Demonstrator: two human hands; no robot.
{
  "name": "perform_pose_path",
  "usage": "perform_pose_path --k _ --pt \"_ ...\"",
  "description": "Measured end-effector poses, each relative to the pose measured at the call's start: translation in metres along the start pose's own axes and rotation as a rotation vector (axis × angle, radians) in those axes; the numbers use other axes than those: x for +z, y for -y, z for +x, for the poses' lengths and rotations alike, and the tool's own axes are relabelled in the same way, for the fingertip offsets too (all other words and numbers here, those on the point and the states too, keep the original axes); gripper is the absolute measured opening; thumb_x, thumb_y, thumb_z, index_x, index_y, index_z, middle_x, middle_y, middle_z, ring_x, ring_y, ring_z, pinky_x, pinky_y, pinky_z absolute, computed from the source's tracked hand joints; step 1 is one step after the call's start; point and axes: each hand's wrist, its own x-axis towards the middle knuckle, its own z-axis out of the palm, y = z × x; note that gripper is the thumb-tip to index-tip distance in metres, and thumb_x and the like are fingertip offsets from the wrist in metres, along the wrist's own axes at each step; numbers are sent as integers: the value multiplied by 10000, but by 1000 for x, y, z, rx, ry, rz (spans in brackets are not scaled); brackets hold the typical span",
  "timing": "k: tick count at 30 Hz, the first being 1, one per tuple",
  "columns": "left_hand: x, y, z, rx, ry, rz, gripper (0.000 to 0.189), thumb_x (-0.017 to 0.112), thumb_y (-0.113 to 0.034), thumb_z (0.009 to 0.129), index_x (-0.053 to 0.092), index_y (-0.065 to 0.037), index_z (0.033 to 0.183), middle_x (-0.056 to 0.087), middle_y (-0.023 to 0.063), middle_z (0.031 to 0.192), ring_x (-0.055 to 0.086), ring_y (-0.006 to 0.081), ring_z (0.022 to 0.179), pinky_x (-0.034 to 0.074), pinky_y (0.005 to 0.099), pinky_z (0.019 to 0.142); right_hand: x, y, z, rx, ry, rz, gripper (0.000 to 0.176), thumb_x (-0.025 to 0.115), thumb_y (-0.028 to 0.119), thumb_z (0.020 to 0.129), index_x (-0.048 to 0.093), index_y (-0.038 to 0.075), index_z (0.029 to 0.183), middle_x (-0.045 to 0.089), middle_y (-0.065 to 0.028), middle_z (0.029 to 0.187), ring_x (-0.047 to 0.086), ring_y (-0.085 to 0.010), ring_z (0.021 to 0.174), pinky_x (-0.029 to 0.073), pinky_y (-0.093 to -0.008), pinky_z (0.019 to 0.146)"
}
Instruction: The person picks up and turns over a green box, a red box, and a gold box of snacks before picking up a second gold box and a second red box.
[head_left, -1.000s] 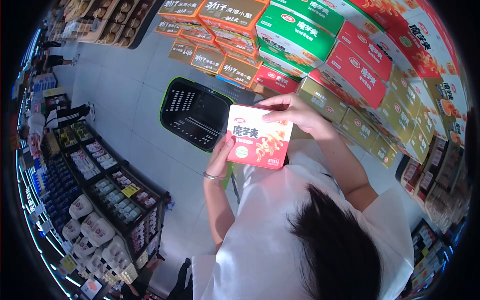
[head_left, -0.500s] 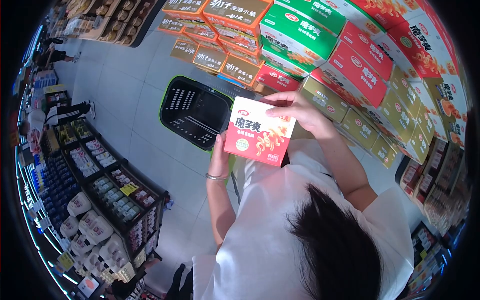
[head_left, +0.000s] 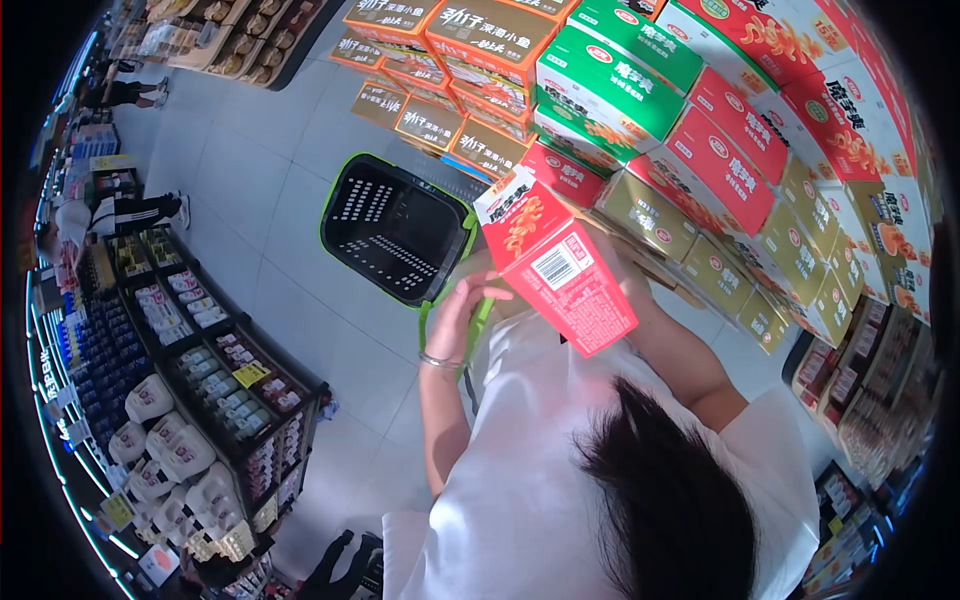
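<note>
A red and white snack box (head_left: 560, 265) is tilted in front of my chest, with one printed face and a red barcoded side showing. My right hand (head_left: 622, 268) grips it from behind, its fingers mostly hidden by the box. To the left of the box is my left hand (head_left: 462, 308), a bracelet at the wrist. Its fingers are apart, with nothing in them. Just beyond this hand stands a black shopping basket (head_left: 470, 235) with a green rim, nothing visible inside.
Stacked snack cartons rise ahead and to the right: orange (head_left: 478, 45), green (head_left: 620, 75), red (head_left: 715, 165) and gold (head_left: 645, 215). Shelving with bottles and packages (head_left: 215, 365) runs along the left. A person in dark trousers (head_left: 140, 213) is farther off at left.
The box has turned from its front face to show its barcoded side. My left hand has come off its edge and spread its fingers, while my right hand has gone behind the box.
</note>
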Motion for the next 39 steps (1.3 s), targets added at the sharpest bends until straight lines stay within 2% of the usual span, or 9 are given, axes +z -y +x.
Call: perform_pose_path --k 1,3,6,13,21,24,27,33,39 --pt "-1 1 0 1 0 -1 603 398 -503 1020 519 11 1311 687 128 1118 553 161 1074 386 305 960 -12 -1 4 -113 136 -152 448 490 336 1013 549 -2 1302 669 -192 1177 682 -260 1052 594 -387 876" --pt "-5 4 1 -43 46 -58 583 415 -475 1021 519 26 1302 699 151 1081 560 165 1064 398 301 951 -15 -1 2 -116 -287 -123 462 463 348 1022 537 -1 1314 664 -188 1186 687 -256 1040 593 -391 885" --pt "-7 9 2 -44 23 -57 580 424 -461 1022 513 41 1300 702 159 1089 573 162 1029 413 293 926 48 -27 8 -204 -211 -362 451 463 335 1025 528 2 1322 660 -184 1196 690 -245 1035 593 -388 886" --pt "3 20 4 -94 5 -52 550 450 -421 1022 510 55 1291 712 166 1071 587 152 982 434 282 884 -4 -6 -5 -159 -31 -250 392 468 306 1030 572 -6 1242 690 -157 1119 715 -196 920 613 -331 797" --pt "7 28 3 -127 -20 -124 556 385 -442 1046 535 43 1273 705 171 1081 598 171 999 435 290 884 8 -13 -10 -109 -148 -473 482 392 351 1060 489 3 1379 599 -183 1307 625 -241 1166 522 -412 999" --pt "13 29 3 -110 -48 -93 601 334 -478 1051 515 38 1302 692 179 1122 608 201 1041 440 313 896 23 -19 -12 -226 59 -596 475 412 331 1058 458 14 1410 571 -155 1358 595 -231 1211 494 -399 1033" --pt "20 28 6 -94 -124 -150 609 323 -480 1052 507 40 1310 691 180 1126 607 204 1046 441 316 899 27 -8 0 -350 -430 -734 417 555 227 1013 468 40 1376 608 -105 1276 604 -182 1173 493 -358 1006" --pt "35 32 16 -89 -240 -425 625 300 -485 1053 491 44 1326 689 182 1136 605 209 1056 441 321 904 40 -15 2 -644 -431 -1619 512 710 106 900 462 31 1342 563 -86 1275 540 -144 1194 441 -290 1012" --pt "14 44 11 -219 -4 -303 604 322 -482 1041 495 8 1350 673 213 1168 591 225 1096 418 317 983 45 -18 4 -865 -457 -1733 618 762 2 807 456 21 1343 542 -100 1281 537 -144 1189 464 -305 999"
